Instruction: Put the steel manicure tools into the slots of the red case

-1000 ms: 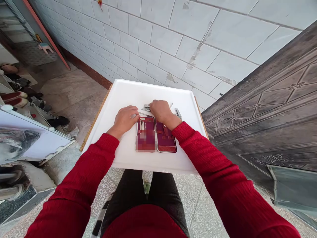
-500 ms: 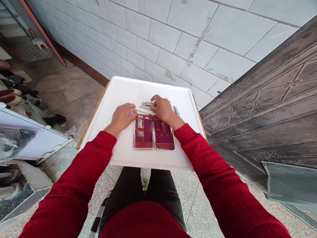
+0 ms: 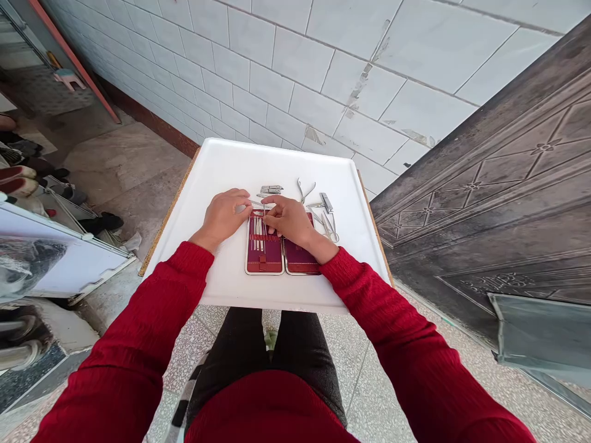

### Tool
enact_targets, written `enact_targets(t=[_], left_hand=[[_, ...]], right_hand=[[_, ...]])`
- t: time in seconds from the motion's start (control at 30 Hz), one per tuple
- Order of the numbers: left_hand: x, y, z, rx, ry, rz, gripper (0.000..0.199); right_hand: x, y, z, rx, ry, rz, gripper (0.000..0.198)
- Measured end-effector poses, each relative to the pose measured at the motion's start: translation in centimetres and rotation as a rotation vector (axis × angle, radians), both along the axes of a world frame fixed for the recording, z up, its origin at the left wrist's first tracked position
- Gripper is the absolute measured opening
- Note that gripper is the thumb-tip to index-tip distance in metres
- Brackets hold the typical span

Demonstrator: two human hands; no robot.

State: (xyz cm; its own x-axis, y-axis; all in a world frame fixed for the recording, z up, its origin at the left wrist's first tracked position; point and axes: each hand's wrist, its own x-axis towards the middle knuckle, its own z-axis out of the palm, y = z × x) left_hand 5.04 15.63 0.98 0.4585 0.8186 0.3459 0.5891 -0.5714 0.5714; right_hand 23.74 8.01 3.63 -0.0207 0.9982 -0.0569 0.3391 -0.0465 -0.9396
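Observation:
An opened manicure case (image 3: 265, 266) with red-purple lining lies on a white tabletop, several slim metal tools (image 3: 257, 231) under the strap in its left half. My right hand (image 3: 293, 221) is over the middle of the case, thumb and fingers pinched on a thin metal manicure tool (image 3: 264, 211) held near upright above the left half. My left hand (image 3: 224, 215) rests at the case's upper left corner, thumb and forefinger apart. Beyond the case lie nail clippers (image 3: 271, 189), a cuticle nipper (image 3: 302, 192), another nail clipper (image 3: 327, 203) and small scissors (image 3: 330, 227).
The white table (image 3: 221, 271) stands against a tiled wall (image 3: 258, 67). At the right is a dark patterned door panel (image 3: 443, 184). Shoes on a rack (image 3: 55, 203) stand at the left, beside a white cabinet (image 3: 55, 258).
My right hand has moved left and nearer, from the loose tools beyond the case to above its left half, with a thin tool in its fingers. My left hand has barely moved.

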Motion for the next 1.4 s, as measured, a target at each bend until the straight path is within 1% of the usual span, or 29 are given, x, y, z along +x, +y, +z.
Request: enact_targets(t=[0.13,0.43,0.53,0.63,0.8,0.93,1.03,1.1,1.2,1.4], left_hand=[[0.0,0.0,-0.1,0.007,-0.002,-0.001,0.019],[-0.1,0.2,-0.2,0.037,-0.003,-0.015,0.019],[-0.1,0.2,-0.2,0.034,0.002,-0.021,0.019],[-0.1,0.1,-0.1,0.018,-0.005,-0.019,0.019],[-0.2,0.0,0.0,0.003,-0.018,-0.024,0.020],[-0.1,-0.1,0.1,0.009,-0.020,-0.024,0.020],[-0.1,-0.1,0.1,0.006,-0.018,-0.024,0.019],[-0.1,-0.1,0.2,0.003,-0.020,-0.024,0.019],[-0.1,-0.1,0.2,0.007,-0.022,-0.026,0.020],[-0.3,0.0,0.3,0.020,-0.017,-0.044,0.021]], right_hand=[[0.0,0.1,-0.2,0.037,-0.078,-0.006,0.036],[0.0,-0.3,0.5,0.029,-0.207,0.004,0.036],[0.0,-0.4,0.5,0.072,-0.307,0.013,0.028],[0.0,-0.5,0.5,0.142,-0.454,-0.006,0.019],[-0.1,-0.8,0.5,0.234,-0.610,0.036,0.024],[-0.5,-1.2,0.6,0.244,-0.690,0.058,0.027],[-0.6,-1.3,0.8,0.235,-0.702,0.057,0.026],[-0.2,-1.1,0.9,0.226,-0.668,0.001,0.025],[1.2,-0.4,0.9,0.225,-0.572,-0.109,0.025],[4.1,0.9,0.4,0.200,-0.481,-0.224,0.020]])
